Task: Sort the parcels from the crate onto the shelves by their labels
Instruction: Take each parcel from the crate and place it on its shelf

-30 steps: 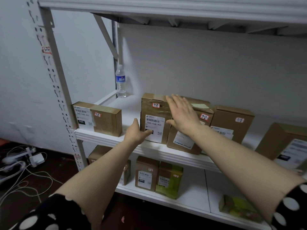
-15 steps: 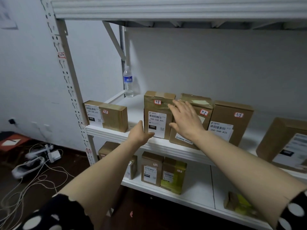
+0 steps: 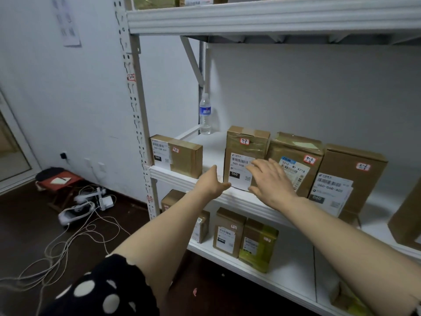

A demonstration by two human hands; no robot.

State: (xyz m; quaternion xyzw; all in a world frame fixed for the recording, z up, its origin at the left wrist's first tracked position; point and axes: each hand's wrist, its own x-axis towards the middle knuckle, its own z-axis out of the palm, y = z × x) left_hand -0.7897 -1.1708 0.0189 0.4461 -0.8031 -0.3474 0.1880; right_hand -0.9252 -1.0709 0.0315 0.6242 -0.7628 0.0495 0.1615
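Presently we find boxes (image 3: pixel 247 144) lining the shelf's (image 3: pixel 177 176) front edge. Left hand (image 3: pixel 211 185) and right hand (image 3: pixel 271 181) spread, holding nothing; crate unseen.

The right half of the label (image 3: pixel 238 166) on the upright parcel (image 3: pixel 247 145) is covered by the right grip (image 3: pixel 271 183). The lower left corner of the taped parcel (image 3: pixel 296 153) beside it is hidden as well. Whether the fingers touch the cardboard cannot be told. The fingers of the left grip (image 3: pixel 213 182) are largely concealed behind its own back. A brown parcel (image 3: pixel 407 215) is cut off by the right edge, and packages (image 3: pixel 155 1) on the upper shelf (image 3: pixel 250 17) by the top edge. A low parcel (image 3: pixel 173 197) is partly masked by the left forearm (image 3: pixel 164 236). The sheet (image 3: pixel 68 23) on the wall is blurred, and its print cannot be read.
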